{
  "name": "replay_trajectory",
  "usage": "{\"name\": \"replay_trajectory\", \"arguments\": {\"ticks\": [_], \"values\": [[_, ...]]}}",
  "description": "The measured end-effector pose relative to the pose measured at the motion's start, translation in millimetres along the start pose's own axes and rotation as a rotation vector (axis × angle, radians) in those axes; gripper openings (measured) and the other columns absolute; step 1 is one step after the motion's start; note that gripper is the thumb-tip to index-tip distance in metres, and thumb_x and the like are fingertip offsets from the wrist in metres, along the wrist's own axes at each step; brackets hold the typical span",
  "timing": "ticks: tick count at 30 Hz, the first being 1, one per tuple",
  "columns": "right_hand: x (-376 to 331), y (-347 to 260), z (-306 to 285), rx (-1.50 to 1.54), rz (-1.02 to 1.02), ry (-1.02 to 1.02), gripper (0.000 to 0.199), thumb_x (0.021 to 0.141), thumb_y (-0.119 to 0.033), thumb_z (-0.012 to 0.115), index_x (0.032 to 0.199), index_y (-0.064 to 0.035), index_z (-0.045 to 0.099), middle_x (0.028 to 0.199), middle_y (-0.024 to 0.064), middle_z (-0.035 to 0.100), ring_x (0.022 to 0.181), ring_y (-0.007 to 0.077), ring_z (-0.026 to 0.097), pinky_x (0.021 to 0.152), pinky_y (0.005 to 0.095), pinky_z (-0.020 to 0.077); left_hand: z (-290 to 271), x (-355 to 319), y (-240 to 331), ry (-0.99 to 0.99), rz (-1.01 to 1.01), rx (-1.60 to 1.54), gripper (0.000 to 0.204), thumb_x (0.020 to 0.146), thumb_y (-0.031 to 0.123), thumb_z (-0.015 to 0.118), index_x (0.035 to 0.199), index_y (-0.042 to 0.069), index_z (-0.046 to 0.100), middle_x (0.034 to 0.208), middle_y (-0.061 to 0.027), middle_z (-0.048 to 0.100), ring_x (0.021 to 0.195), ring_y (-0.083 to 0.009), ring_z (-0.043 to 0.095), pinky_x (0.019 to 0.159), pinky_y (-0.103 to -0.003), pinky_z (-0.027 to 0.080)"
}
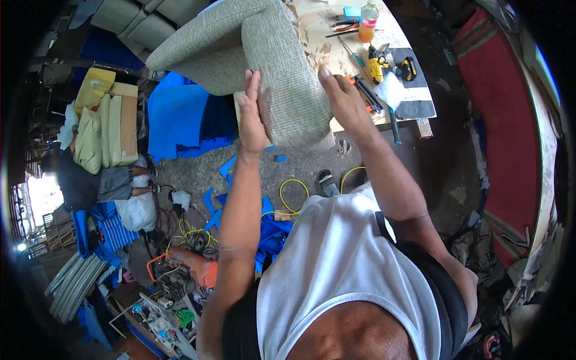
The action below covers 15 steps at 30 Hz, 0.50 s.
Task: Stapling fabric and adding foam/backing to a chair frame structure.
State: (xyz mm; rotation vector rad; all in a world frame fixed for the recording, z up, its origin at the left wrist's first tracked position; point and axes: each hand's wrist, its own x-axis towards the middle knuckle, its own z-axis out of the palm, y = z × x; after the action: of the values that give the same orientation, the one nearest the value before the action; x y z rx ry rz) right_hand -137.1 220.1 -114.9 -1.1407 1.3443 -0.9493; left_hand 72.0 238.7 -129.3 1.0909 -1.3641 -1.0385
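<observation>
A grey woven-fabric upholstered piece, shaped like a chair's armrest and frame [288, 90], lies over the near end of a wooden worktable [393, 15]. My left hand [252, 120] rests flat along the left side of its rounded arm, fingers stretched upward. On the opposite side my right hand [348, 108] lies against the fabric edge, its fingers pointing forward and apart from the palm. The padded arm sits between both palms, and neither hand wraps round it. Part of the right fingers' contact is hard to see.
Right of the piece are a yellow-black cordless drill [378, 63], a bottle of orange drink [368, 23], a screwdriver [353, 53], pliers and a hammer [394, 123]. Blue fabric [180, 117] and a yellow hose [294, 189] lie leftward and below. Another person [78, 180] sits at far left.
</observation>
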Motion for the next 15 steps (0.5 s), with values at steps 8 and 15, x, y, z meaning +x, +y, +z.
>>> {"name": "replay_trajectory", "arguments": {"ticks": [8,15], "values": [[6,-24,5,-0.340,0.164,-0.065,0.086,0.095,-0.064,0.047,0.130,0.0142,0.052,0.123,0.0298,0.061,0.115,0.0344,0.061,0.098,0.0402,0.0473,-12,-13,-27,0.106,-0.072,-0.539,0.101,0.092,0.079,0.018,0.156,0.001,0.013,0.162,-0.0157,0.018,0.146,-0.0295,0.023,0.120,-0.041,0.014],[5,-6,17,-0.332,0.041,0.033,0.067,0.098,-0.056,0.042,0.112,0.0059,0.065,0.105,0.0284,0.067,0.104,0.0400,0.065,0.094,0.0456,0.0468,1,-19,-29,0.022,0.047,-0.327,0.089,0.098,0.070,0.016,0.156,0.003,0.016,0.163,-0.0108,0.017,0.149,-0.0258,0.017,0.121,-0.041,0.011]]}}
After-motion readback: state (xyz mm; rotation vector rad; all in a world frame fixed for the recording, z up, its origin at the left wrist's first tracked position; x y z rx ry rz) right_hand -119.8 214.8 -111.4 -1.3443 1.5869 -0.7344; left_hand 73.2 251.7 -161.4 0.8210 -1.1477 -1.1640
